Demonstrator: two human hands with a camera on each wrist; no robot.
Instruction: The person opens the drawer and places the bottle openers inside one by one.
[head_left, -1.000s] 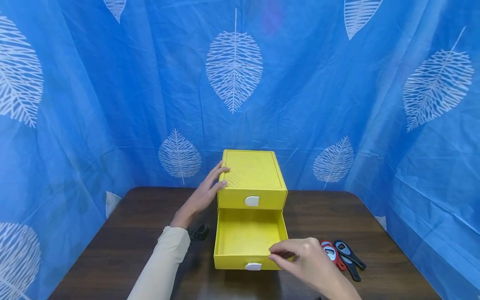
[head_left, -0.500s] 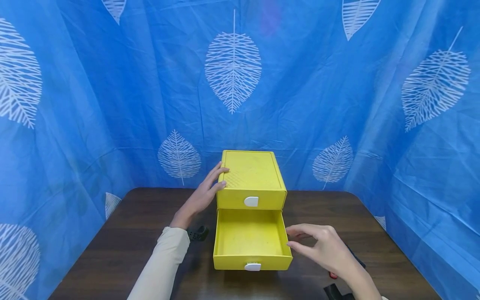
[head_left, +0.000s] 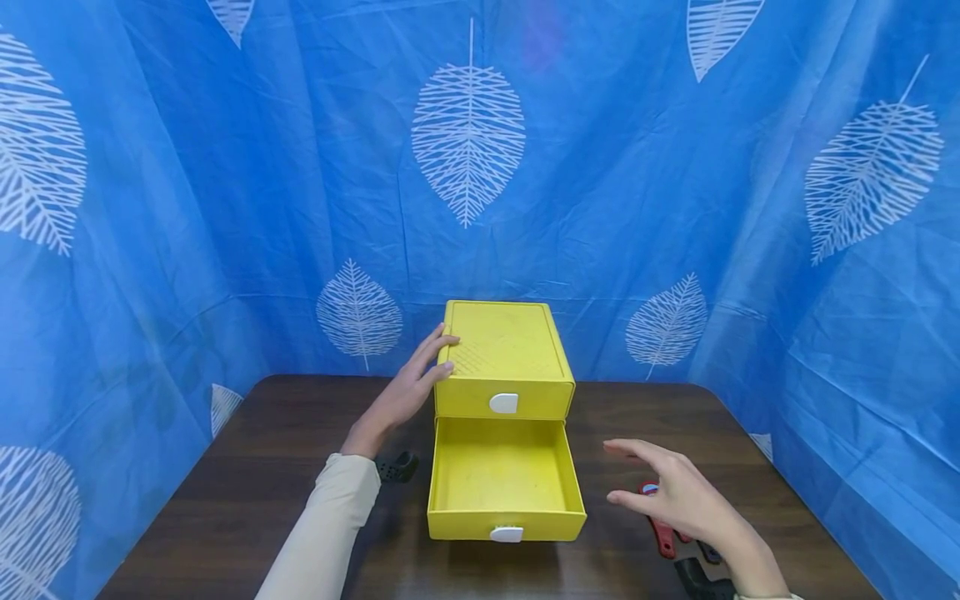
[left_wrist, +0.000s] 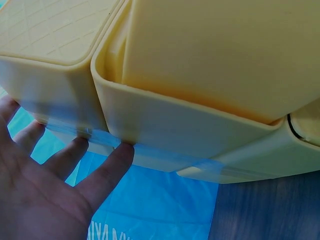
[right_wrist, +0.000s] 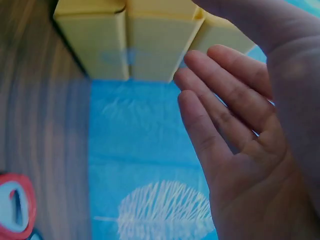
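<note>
A yellow two-drawer box (head_left: 510,342) stands in the middle of the table. Its lower drawer (head_left: 461,525) is pulled out and shows a bare yellow inside, while the upper drawer (head_left: 465,402) is closed. My left hand (head_left: 405,390) rests against the box's upper left side, its fingers spread along the edge; the left wrist view shows the fingertips (left_wrist: 122,152) touching the side wall. Apart from the drawer, to its right, my right hand (head_left: 686,496) hovers with thumb and fingers spread, holding nothing. Beneath it lie red-handled tools (head_left: 663,537) with rounded heads, partly hidden by the hand.
A dark handle (head_left: 708,552) shows beside the red ones. White tabs (head_left: 504,402) mark the drawer fronts. A blue curtain (head_left: 570,208) with white leaf prints encloses the dark wooden table (head_left: 300,467) at the back and sides.
My right hand has moved right, from the lower drawer's front right corner, past its side, to above the tools, its fingers opening wider. The left hand and the box have stayed put.
</note>
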